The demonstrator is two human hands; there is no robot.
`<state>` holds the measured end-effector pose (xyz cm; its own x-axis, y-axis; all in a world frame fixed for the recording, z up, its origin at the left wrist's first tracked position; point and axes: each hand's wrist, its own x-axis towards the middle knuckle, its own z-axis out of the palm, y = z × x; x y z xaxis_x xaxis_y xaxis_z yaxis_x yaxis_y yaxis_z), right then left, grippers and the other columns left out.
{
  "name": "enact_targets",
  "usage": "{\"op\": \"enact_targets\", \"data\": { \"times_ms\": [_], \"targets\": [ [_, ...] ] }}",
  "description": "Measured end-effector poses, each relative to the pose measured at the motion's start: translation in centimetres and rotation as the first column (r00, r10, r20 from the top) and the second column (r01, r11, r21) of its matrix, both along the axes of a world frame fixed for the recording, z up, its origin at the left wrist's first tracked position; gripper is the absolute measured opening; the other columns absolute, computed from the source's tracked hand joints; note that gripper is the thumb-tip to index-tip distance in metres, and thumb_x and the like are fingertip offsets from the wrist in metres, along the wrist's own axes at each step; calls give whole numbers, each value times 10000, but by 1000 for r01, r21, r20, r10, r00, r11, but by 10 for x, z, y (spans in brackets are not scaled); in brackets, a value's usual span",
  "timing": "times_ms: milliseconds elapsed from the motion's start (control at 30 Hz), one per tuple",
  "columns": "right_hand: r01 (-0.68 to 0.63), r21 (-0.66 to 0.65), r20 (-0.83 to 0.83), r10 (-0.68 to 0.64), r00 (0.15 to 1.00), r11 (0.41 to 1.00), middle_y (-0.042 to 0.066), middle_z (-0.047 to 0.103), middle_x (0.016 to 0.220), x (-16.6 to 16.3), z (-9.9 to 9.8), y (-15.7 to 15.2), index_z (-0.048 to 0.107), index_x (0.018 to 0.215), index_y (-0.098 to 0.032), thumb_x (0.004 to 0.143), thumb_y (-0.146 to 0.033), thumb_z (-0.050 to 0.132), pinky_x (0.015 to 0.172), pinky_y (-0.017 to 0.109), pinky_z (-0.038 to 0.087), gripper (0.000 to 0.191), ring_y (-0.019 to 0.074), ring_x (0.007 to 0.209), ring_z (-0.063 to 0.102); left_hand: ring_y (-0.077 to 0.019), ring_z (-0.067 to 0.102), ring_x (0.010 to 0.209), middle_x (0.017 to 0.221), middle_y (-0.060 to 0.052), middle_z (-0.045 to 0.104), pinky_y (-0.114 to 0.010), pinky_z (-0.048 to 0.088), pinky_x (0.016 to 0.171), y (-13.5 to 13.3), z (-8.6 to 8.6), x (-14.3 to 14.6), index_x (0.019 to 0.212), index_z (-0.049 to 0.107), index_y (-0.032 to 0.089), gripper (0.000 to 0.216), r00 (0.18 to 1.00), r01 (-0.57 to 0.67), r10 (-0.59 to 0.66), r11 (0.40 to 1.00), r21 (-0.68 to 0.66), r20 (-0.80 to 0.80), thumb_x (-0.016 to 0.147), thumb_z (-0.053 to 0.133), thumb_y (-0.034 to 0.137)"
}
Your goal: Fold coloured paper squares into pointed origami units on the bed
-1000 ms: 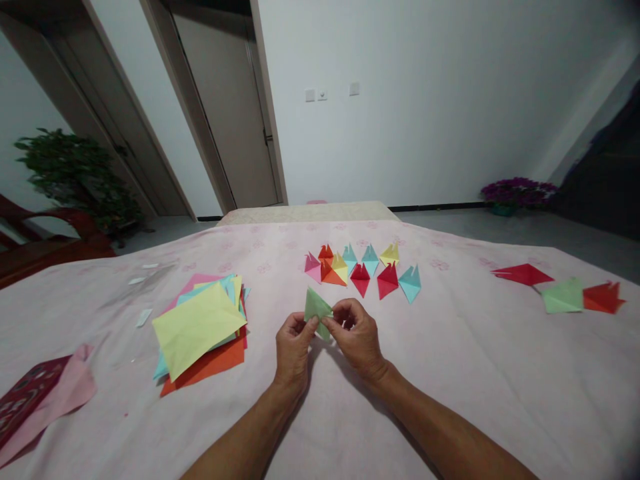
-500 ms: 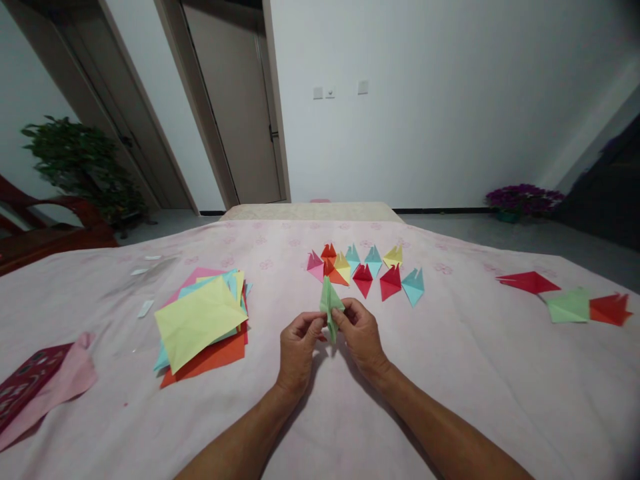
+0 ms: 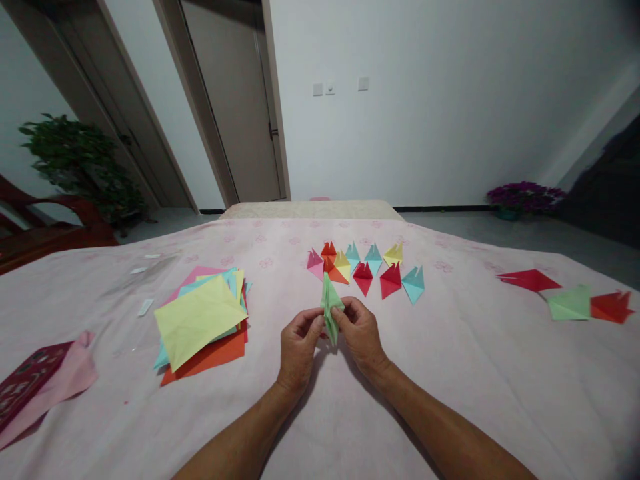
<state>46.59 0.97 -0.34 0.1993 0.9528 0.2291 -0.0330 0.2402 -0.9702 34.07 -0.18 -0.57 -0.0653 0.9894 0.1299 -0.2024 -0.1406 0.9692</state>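
Between my two hands a piece of folded green origami paper (image 3: 330, 303) stands upright, with a pointed tip at the top and layered flaps. My left hand (image 3: 300, 343) pinches its left side between thumb and fingers. On the other side my right hand (image 3: 361, 330) grips the right flap, thumb toward me. Some fingertips are hidden behind the paper. Just beyond it lies a group of folded paper cranes, among them a dark red one (image 3: 391, 280), a blue one (image 3: 413, 285) and a pink one (image 3: 315, 263).
A stack of coloured paper sheets (image 3: 200, 320) lies to the left, yellow on top. Farther left are a dark red packet (image 3: 33, 380) and a pink cloth (image 3: 75, 377). At the right rest a red folded paper (image 3: 533, 281), a green one (image 3: 570, 305) and an orange-red one (image 3: 611, 307).
The green folded paper has turned slightly, and its flaps look a little different. Both hands keep hold of it in nearly the same place.
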Motion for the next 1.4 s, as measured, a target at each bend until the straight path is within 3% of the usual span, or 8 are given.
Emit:
{"op": "enact_targets", "data": {
  "times_ms": [400,700,1167,1400],
  "targets": [
    [-3,12,50,3,999,1000,-12,611,686,-3,2,-3,605,797,-201,785,-379,669,581,267,475,190,156,620,562,-160,636,718,851,-55,696,-248,521,633,-2,2,1,932,666,156,216,998,-64,64,997,37,-2,781,687,310],
    [12,14,78,-14,997,1000,-12,610,684,0,-1,-1,606,794,-197,796,-353,656,580,262,476,163,156,627,569,-195,647,855,956,-77,664,-277,545,694,0,-3,2,1006,617,174,295,1000,-20,21,998,63,-11,766,710,318],
    [5,6,81,-5,997,1000,-10,602,685,1,-5,1,601,794,-195,788,-363,659,584,269,460,177,157,625,548,-166,632,768,896,-52,667,-273,537,664,2,-4,2,975,612,165,231,1000,-21,22,999,40,-11,809,667,315],
    [-27,5,103,26,994,1000,-6,615,693,-2,-4,-2,609,783,-198,787,-366,664,585,264,466,176,158,629,554,-127,609,717,866,-19,648,-229,509,636,6,-4,2,958,601,173,258,997,-68,68,998,15,20,746,714,267]
  ]
}}
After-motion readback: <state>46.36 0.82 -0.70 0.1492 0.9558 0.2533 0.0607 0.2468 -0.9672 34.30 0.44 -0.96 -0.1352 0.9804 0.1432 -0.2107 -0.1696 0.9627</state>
